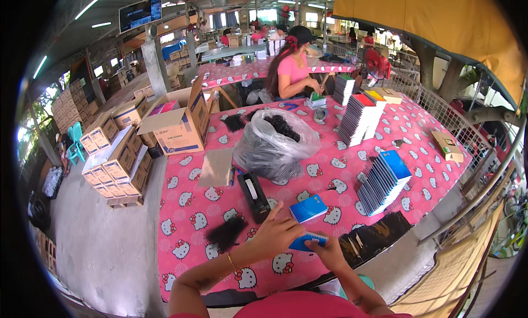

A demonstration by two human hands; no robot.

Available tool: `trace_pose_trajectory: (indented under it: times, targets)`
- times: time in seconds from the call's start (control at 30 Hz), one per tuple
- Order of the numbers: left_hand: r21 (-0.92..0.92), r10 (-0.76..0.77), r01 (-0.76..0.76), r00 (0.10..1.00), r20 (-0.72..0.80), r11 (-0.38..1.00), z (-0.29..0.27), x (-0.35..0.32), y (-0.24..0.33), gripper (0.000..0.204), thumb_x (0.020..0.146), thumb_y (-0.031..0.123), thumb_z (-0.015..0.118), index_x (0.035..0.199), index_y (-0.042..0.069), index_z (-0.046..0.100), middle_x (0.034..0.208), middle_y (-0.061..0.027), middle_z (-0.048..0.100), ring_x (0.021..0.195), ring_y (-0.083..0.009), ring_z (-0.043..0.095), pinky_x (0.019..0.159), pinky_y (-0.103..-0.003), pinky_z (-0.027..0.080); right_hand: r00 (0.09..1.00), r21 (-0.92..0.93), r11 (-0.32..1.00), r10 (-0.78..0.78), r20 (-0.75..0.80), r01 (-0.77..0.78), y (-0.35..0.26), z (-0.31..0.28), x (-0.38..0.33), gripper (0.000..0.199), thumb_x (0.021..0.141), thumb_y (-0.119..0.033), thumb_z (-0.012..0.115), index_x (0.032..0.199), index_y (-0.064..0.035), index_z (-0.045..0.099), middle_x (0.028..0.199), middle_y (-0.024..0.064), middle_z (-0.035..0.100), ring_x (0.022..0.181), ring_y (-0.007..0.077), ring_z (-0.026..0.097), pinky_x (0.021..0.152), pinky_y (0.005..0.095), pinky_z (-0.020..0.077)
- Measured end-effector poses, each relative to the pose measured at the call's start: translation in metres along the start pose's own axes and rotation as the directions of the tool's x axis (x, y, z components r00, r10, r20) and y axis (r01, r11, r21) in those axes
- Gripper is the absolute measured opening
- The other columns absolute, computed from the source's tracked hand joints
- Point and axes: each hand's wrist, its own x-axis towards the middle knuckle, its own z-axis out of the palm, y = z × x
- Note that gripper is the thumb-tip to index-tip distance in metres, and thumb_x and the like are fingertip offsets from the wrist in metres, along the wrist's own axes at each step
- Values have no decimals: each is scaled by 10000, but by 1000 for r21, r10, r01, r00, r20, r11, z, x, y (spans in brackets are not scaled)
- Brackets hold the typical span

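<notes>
A small blue notebook is held near the table's front edge, just above the pink cloth. My right hand grips its right end, thumb on top. At its left end, my left hand is closed on it, with the index finger raised; the other fingertips are partly hidden. Just beyond lies another blue notebook, flat on the cloth. A black tape dispenser stands beyond my left hand. To the left of that hand is a loose pile of black bristly strands.
A tall stack of blue notebooks stands at right, with more stacks behind it. A clear plastic bag of black strands fills mid-table. An open carton is at left. Across the table, a co-worker handles small books.
</notes>
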Motion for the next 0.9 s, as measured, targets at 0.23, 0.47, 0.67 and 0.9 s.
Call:
trace_pose_trajectory:
  times: [0.23,0.47,0.67,0.9]
  targets:
    - [-128,13,-22,997,-72,992,1,1,-9,191,927,339,669,982,157,683,843,0,651,835,-186,664,1154,-528,285,997,10,998,67,25,-67,-6,0,-4,295,958,-77,671,1238,12,644,997,-14,661,891,47,570,791,237,502]
    - [-121,13,-1,995,94,993,-10,0,-14,313,948,431,610,1071,149,664,986,-33,673,965,-211,665,1152,-554,284,997,29,999,42,59,-44,-15,6,-6,253,954,-57,667,1198,8,652,973,-24,660,895,37,566,778,221,491]
    - [266,-128,135,991,-44,954,40,-45,43,774,957,598,478,1424,-19,461,1507,-219,417,1415,-368,386,1135,-618,255,997,40,998,43,-57,-40,-8,15,-6,224,966,-54,639,1181,3,667,984,-27,673,893,33,569,789,225,491]
    - [167,-172,184,982,-85,969,16,-12,35,782,961,530,491,1474,-52,396,1540,-241,381,1445,-380,354,1131,-622,250,989,206,976,93,-112,-68,5,27,1,228,981,-47,610,1192,3,681,955,-23,692,860,56,608,778,239,522]
